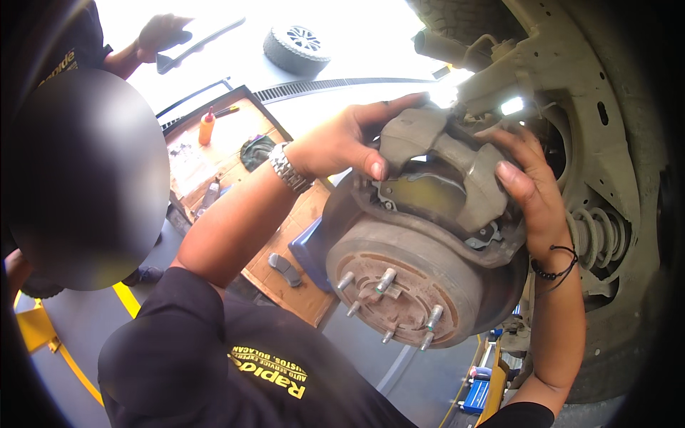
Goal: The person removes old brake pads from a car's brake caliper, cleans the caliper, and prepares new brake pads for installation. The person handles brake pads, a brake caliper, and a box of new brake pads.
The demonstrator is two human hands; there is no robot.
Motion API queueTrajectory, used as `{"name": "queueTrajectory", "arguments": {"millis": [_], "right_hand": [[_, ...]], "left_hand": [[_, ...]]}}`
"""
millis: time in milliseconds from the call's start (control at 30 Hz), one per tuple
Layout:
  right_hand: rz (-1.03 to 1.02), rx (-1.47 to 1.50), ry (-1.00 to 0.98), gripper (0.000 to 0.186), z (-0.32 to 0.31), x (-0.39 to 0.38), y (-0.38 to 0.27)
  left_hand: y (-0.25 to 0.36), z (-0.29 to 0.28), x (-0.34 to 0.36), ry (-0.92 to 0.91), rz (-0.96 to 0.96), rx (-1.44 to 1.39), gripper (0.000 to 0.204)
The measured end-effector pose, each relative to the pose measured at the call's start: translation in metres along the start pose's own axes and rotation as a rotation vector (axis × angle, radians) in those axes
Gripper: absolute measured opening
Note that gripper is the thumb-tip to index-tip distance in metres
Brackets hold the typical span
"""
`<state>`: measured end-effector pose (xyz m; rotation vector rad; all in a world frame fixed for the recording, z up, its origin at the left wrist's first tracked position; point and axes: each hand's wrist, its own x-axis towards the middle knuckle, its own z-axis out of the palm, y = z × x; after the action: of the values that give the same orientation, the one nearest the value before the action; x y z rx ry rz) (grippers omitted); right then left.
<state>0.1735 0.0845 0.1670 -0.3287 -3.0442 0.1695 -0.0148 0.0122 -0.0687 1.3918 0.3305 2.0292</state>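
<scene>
A grey brake caliper sits at the top of the wheel hub, over the edge of the brake rotor. My left hand, below a metal watch, wraps round the caliper's left end, thumb on its near face. On the other side my right hand, with a dark bracelet at the wrist, grips the right end between thumb and fingers. Some fingertips are hidden behind the caliper. Below it, the caliper bracket spans the rotor. The rusty hub face carries several bare wheel studs.
A wooden work table to the left holds a brake pad, an orange bottle and a dark cloth. Another person stands at far left, holding a dark flat object. A coil spring and vehicle body lie right. A wheel rests beyond.
</scene>
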Motion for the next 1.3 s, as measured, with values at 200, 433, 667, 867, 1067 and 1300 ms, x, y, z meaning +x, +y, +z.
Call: {"name": "queueTrajectory", "arguments": {"millis": [200, 433, 667, 867, 1067, 1300], "right_hand": [[-0.104, 0.149, 0.023, 0.058, 0.002, -0.005, -0.02], [-0.073, -0.362, 0.12, 0.059, 0.001, 0.003, -0.022], [-0.285, -0.181, -0.079, 0.066, -0.001, 0.012, -0.012], [-0.319, -0.081, -0.153, 0.074, -0.003, 0.017, -0.01], [-0.328, -0.036, -0.165, 0.081, -0.004, 0.016, -0.007], [-0.351, 0.022, -0.163, 0.091, -0.002, 0.022, -0.004]], "left_hand": [[0.0, 0.006, -0.004, 0.023, 0.051, 0.106, 0.118], [0.011, 0.01, -0.014, -0.058, 0.162, 0.633, 0.115], [0.001, 0.033, -0.022, 0.169, 0.197, 0.489, 0.096], [-0.003, 0.04, -0.023, 0.221, 0.201, 0.349, 0.094], [-0.002, 0.033, -0.023, 0.161, 0.261, 0.495, 0.094], [0.001, 0.028, -0.027, 0.145, 0.306, 0.701, 0.093]]}}
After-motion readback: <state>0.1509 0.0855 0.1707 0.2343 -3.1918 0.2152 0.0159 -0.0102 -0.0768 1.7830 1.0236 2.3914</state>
